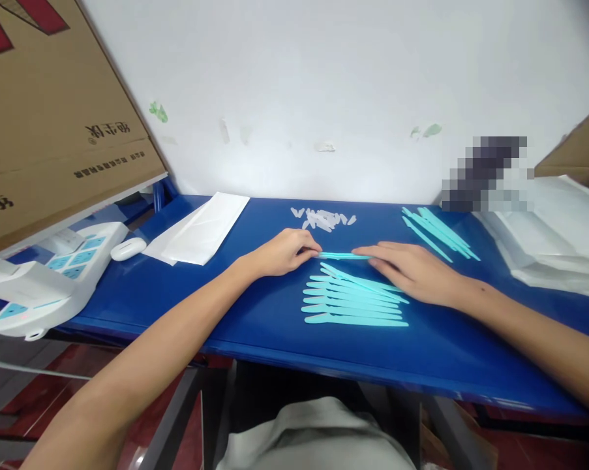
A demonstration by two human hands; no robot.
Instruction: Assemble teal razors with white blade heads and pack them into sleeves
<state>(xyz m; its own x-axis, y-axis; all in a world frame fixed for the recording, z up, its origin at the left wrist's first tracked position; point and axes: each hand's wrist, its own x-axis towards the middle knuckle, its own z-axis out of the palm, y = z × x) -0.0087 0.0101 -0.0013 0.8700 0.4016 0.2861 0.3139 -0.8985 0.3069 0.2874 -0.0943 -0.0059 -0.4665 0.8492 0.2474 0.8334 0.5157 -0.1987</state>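
Fingers of the left hand (289, 253) pinch the left end of a turquoise plastic stick (340, 256), which is shaped like a slim eyebrow razor and lies level from side to side above the middle of a blue tabletop (269, 320). Thumb and forefinger of the right hand (402, 264) are nearly closed, holding its other end from below and above, the forefinger stretched along it. Just below, on the near side, is a row of similar turquoise sticks (357, 311), mostly parallel, with the far ones slanting across each other. A small heap of translucent plastic caps (323, 219) lies beyond the left hand, toward the white wall (294, 91). More loose turquoise sticks (438, 228) sit beyond the right hand, near stacked white sheets (558, 228) at the right. On the left are white paper sheets (203, 232), a rounded white case (128, 249) and a white power strip (91, 254) with blue socket faces, beneath a leaning printed cardboard panel (44, 98).
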